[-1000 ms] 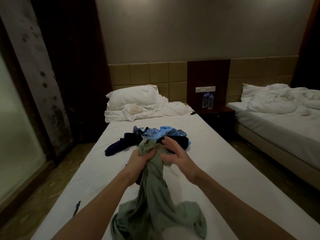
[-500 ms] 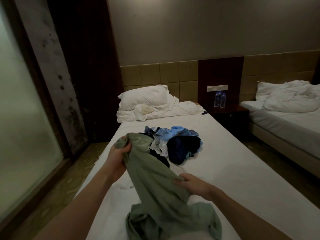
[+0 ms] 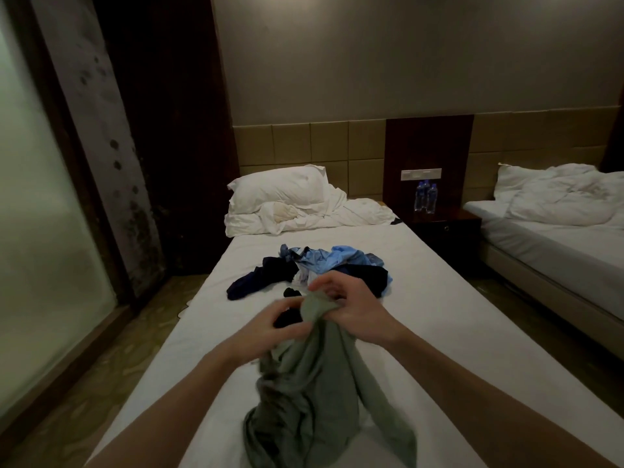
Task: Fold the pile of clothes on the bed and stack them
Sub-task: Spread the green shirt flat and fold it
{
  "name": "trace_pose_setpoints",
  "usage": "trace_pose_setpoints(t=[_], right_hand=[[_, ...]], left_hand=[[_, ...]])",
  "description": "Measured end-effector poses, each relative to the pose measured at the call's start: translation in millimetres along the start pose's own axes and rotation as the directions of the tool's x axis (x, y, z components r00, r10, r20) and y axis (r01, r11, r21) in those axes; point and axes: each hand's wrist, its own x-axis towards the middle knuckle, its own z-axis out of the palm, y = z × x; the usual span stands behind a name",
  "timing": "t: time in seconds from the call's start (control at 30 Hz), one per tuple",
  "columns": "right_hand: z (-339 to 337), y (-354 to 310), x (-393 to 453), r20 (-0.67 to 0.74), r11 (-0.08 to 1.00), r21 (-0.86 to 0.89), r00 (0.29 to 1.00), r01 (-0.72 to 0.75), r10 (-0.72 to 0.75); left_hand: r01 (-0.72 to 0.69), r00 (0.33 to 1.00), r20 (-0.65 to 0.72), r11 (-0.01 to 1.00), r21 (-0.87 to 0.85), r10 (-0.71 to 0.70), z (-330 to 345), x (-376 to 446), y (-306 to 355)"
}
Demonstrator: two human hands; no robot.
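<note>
Both hands close together: left hand (image 3: 270, 327) and right hand (image 3: 351, 307) grip one green garment (image 3: 314, 383) above bed (image 3: 439, 325). Beyond hands, clothes pile (image 3: 324, 268); farther off, one pillow (image 3: 280, 189), two bottles (image 3: 426, 196).

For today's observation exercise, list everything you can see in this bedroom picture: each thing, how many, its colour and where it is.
green garment: one, grey-green, held up over the near bed
pile of clothes: one, navy, black and light blue, mid-bed
bed: one, white sheet, centre
pillow: one, white, at the head of the bed
duvet: one, white, crumpled beside the pillow
water bottles: two, clear blue, on the dark nightstand
second bed: one, white, right
left hand: grips the garment
right hand: pinches its top
</note>
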Motion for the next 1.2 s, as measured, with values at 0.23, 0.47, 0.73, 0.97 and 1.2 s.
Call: trace_pose_setpoints(t=[0.23, 0.47, 0.73, 0.97, 1.2], right_hand=[[0, 24, -27, 0.114, 0.962, 0.142, 0.969, -0.233, 0.218], [10, 63, -43, 0.264, 0.932, -0.133, 0.894, -0.338, 0.362], [39, 56, -34, 0.457, 0.918, -0.328, 0.812, -0.224, 0.362], [-11, 78, -45, -0.133, 0.827, -0.478, 0.955, -0.295, 0.264], [-46, 50, -14, -0.496, 0.913, -0.023, 0.797, -0.407, 0.343]], left_hand=[[-0.106, 0.980, -0.181, 0.984, -0.143, 0.079, 7, 13, 4], [-0.112, 0.991, -0.108, 0.920, -0.376, 0.076, -12, 7, 5], [-0.069, 0.996, 0.015, 0.884, -0.462, 0.086, -14, -9, 19], [-0.111, 0.990, -0.094, 0.987, -0.115, 0.101, -45, -19, -4], [-0.217, 0.975, 0.077, 0.967, 0.132, 0.208, -24, -13, -4]])
